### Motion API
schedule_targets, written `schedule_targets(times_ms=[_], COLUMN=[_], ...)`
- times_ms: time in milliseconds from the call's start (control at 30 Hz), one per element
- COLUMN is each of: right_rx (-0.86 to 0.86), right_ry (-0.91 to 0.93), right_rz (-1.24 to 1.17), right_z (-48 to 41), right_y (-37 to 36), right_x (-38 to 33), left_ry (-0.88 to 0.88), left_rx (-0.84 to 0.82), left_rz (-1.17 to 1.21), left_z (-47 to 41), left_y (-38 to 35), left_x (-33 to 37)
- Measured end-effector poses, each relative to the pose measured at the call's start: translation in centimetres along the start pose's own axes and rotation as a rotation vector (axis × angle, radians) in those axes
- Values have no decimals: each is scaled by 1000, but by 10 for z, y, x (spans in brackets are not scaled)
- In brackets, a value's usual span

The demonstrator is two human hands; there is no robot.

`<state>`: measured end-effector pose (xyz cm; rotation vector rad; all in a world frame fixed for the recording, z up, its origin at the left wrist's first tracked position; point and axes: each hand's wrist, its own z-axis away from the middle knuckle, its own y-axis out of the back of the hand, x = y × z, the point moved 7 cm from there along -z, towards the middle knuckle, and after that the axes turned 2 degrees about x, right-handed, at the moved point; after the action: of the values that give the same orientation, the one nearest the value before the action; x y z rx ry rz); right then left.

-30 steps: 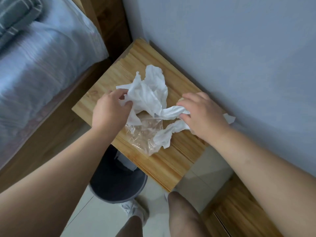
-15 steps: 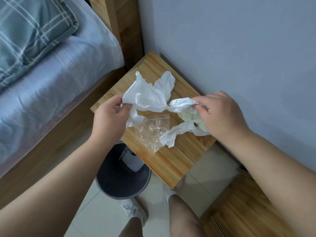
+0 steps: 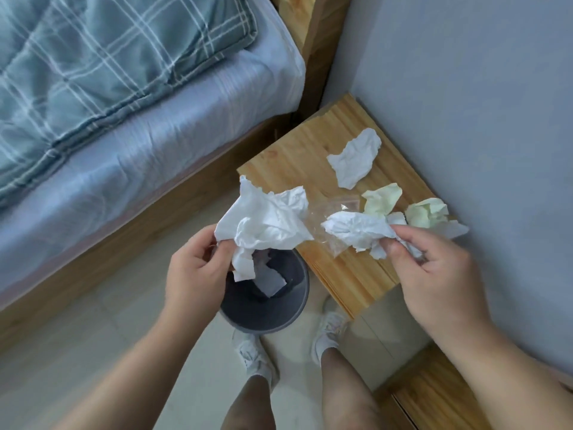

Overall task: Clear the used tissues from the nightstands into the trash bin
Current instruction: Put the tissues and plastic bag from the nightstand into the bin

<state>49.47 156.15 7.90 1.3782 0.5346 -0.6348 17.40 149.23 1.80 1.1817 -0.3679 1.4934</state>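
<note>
Over the round, dark grey trash bin point(image 3: 297, 299), the left hand point(image 3: 195, 274) grips a large crumpled white tissue point(image 3: 266, 221), its fingers curled round the lower folds. Just beside it, the right hand point(image 3: 434, 274) pinches a smaller twisted tissue point(image 3: 356, 229) above the front of the pale, straight-grained wooden nightstand point(image 3: 291, 162). On the wood lie a flatter white sheet point(image 3: 355, 158), a yellowish wad point(image 3: 383, 198), a second wad point(image 3: 428, 212) near the wall, and a crinkled clear film point(image 3: 336, 209), possibly a small bag.

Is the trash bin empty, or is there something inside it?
Not empty: a white piece lies inside the trash bin, on its dark bottom.
</note>
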Motion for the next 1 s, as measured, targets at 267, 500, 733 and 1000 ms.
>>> schedule_targets(times_ms=[267, 500, 733, 1000], right_rx=[-217, -350, -430, -741], right_ry=[-92, -310, -500, -508], right_rz=[-105, -98, 2, 118], right_z=[51, 76, 87, 68], right_y=[-101, -197, -277, -335], right_x=[-21, 33, 103, 156], left_ry=[168, 286, 267, 371], left_rx=[60, -1, -106, -361], left_rz=[59, 47, -193, -288], left_z=[17, 0, -28, -49], left_y=[61, 52, 10, -42], left_x=[-113, -204, -262, -313])
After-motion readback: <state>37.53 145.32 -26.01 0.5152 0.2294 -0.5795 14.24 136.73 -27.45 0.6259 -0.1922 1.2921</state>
